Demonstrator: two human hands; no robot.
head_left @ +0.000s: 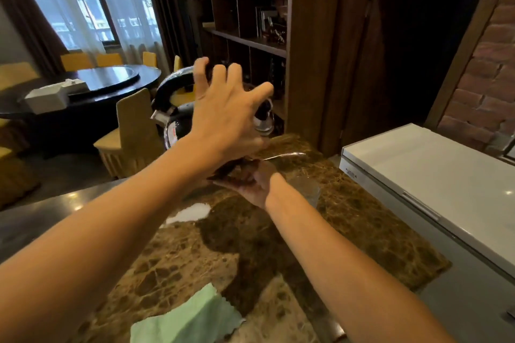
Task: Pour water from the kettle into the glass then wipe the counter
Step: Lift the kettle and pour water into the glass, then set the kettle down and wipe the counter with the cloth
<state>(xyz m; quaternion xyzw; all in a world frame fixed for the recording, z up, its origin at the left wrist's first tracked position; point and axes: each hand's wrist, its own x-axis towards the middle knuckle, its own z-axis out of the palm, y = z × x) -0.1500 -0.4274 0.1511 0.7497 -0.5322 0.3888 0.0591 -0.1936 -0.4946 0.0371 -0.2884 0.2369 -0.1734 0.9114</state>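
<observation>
My left hand (223,117) is reaching with open fingers for the black-handled steel kettle (172,120) at the far surface; my right hand (248,184), fingers hidden, is steadying its base, so I should grip firmly before tilting toward the clear glass (306,189).

My body, as showing: two forearms entering from lower left and lower right, both bare, wearing no sleeves; left hand (223,117) and right hand (250,181) wearing no gloves.
</observation>
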